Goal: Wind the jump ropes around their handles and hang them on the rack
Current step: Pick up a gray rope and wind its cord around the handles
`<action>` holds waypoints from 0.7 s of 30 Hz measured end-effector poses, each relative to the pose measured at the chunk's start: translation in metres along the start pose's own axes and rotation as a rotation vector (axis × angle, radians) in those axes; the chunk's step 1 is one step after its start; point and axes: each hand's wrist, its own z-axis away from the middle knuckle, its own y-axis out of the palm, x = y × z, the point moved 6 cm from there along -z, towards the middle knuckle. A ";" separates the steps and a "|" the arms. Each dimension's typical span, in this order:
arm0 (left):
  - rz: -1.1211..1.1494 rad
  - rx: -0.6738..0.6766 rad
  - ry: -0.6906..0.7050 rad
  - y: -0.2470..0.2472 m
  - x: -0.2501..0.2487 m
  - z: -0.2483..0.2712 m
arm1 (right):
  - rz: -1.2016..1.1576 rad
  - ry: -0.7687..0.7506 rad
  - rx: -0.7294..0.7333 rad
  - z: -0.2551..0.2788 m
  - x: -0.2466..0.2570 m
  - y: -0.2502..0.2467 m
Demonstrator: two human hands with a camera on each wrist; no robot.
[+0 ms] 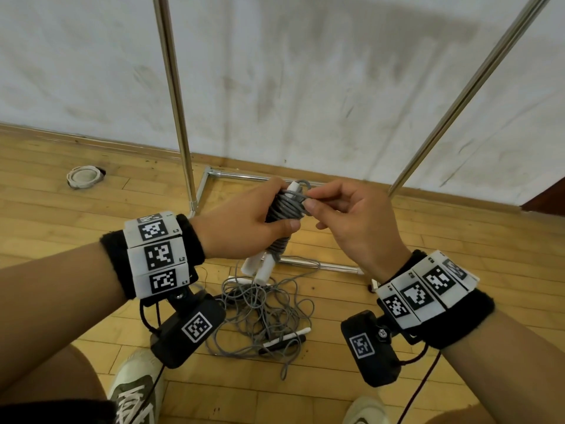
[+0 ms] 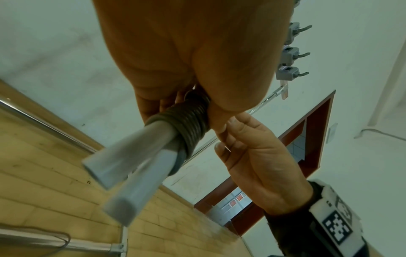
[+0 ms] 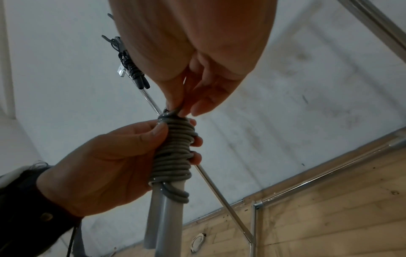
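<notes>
My left hand [image 1: 260,209] grips a grey jump rope [image 1: 286,206] wound tightly round its two white handles [image 1: 260,266], which point down. In the right wrist view the coil [image 3: 173,154] sits in the left hand [image 3: 105,165], thumb and fingers curled round it. My right hand [image 1: 308,201] pinches the rope's loose end loop [image 3: 170,112] at the top of the coil. The left wrist view shows the handles [image 2: 123,167] and the coil [image 2: 189,118] close up. Another grey rope [image 1: 260,316] lies tangled on the floor below. The rack [image 1: 174,87] stands in front.
The rack's metal uprights [image 1: 458,99] and base bars [image 1: 241,175] stand against a white wall on a wooden floor. A wound black rope [image 3: 129,66] hangs on the rack's top bar beside clips. A round white cap [image 1: 84,176] lies left. My shoes [image 1: 134,390] are below.
</notes>
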 end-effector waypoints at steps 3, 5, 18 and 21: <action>0.144 0.032 -0.030 0.001 -0.005 0.002 | 0.017 -0.047 0.006 0.000 0.003 -0.001; 0.277 0.018 -0.069 0.001 -0.006 0.002 | -0.005 -0.066 0.004 -0.001 0.004 -0.002; 0.146 0.012 -0.072 -0.002 -0.008 -0.003 | 0.057 -0.133 0.002 0.002 0.004 0.005; 0.169 0.030 -0.114 0.000 -0.005 -0.003 | 0.093 -0.200 -0.021 0.002 0.005 0.005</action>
